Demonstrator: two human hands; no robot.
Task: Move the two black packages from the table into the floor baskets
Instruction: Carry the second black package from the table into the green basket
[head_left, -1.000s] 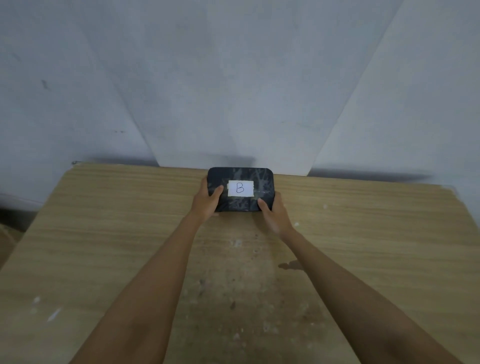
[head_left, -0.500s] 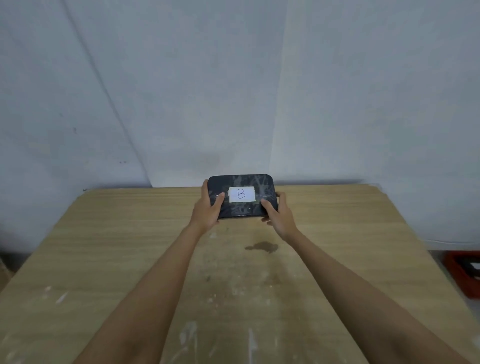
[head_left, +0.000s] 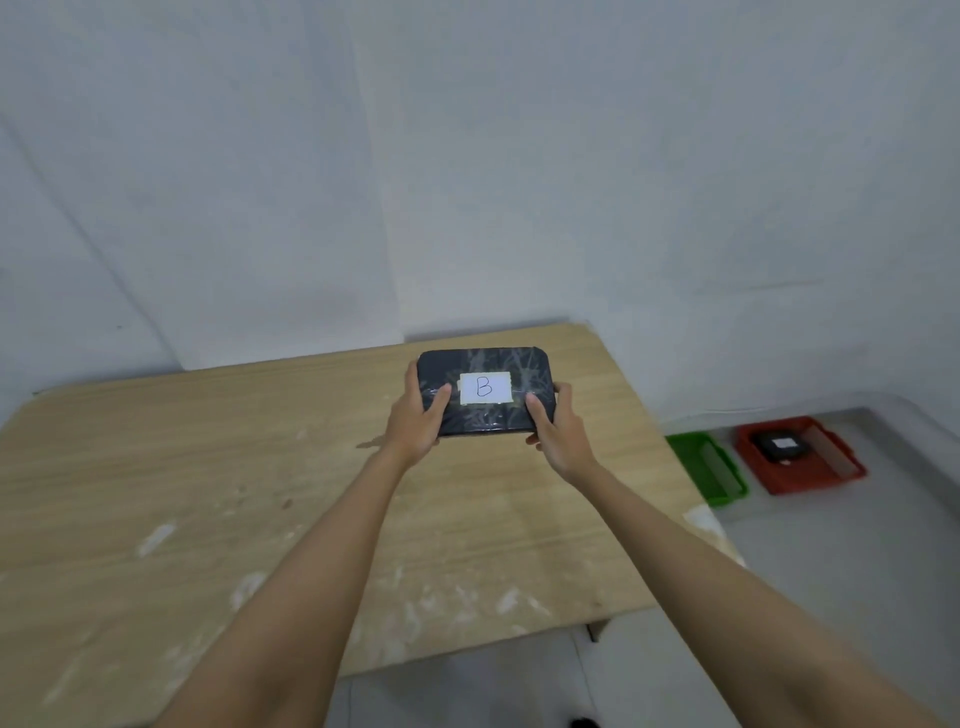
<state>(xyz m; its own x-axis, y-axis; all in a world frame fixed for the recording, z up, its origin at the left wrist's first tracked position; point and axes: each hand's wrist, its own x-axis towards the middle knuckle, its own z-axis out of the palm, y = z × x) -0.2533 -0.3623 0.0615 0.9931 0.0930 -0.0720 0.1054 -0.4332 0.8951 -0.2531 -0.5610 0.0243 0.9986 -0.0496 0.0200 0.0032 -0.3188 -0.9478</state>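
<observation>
Head view: my left hand and right hand grip the glossy black wrapped package labelled B at frame centre, above the scuffed wooden table. Right edge: green plastic floor basket, half hidden by the table; red plastic floor basket holds a second black package, label unreadable.

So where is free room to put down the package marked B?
The green basket, between table edge and red basket, looks empty. The red one already holds a black package. Bare tabletop lies left of both hands.
</observation>
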